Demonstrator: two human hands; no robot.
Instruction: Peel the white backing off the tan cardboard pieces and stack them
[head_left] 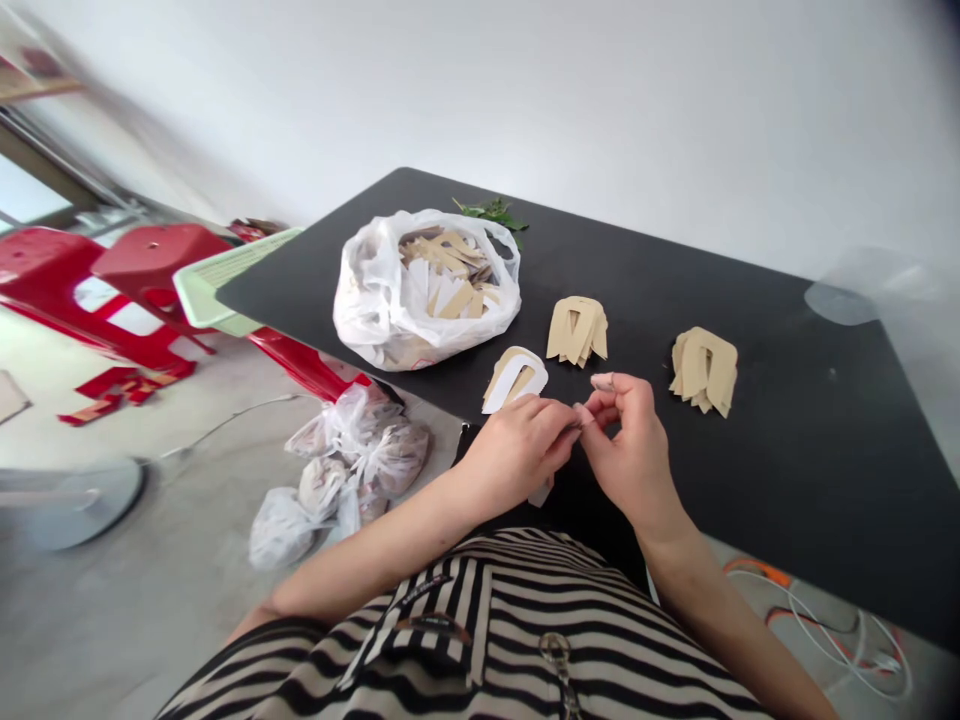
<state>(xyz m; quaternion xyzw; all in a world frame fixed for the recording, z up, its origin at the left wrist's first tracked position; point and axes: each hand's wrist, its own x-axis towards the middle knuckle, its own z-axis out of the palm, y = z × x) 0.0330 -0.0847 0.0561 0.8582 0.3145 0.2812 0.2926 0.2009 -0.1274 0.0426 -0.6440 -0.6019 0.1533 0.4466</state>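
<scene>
My left hand (525, 445) is closed in a pinch near the table's front edge. The end of a pale paper piece (540, 493) shows below its fingers; the rest is hidden. My right hand (626, 440) meets the left fingertips with thumb and finger pinched, and what lies between them is too small to make out. Just beyond my left hand lies a stack of U-shaped paper cutouts (534, 372), white on top. Two tan stacks of similar cutouts, a middle stack (592, 318) and a right stack (721, 370), lie farther along the table.
A white plastic bag (367, 310) full of loose cutouts stands on the black table (795, 470). Green leaves (495, 212) lie behind it. Several tied bags (322, 485) sit on the floor at left, near red stools (154, 262). Cables (817, 625) lie on the floor at right.
</scene>
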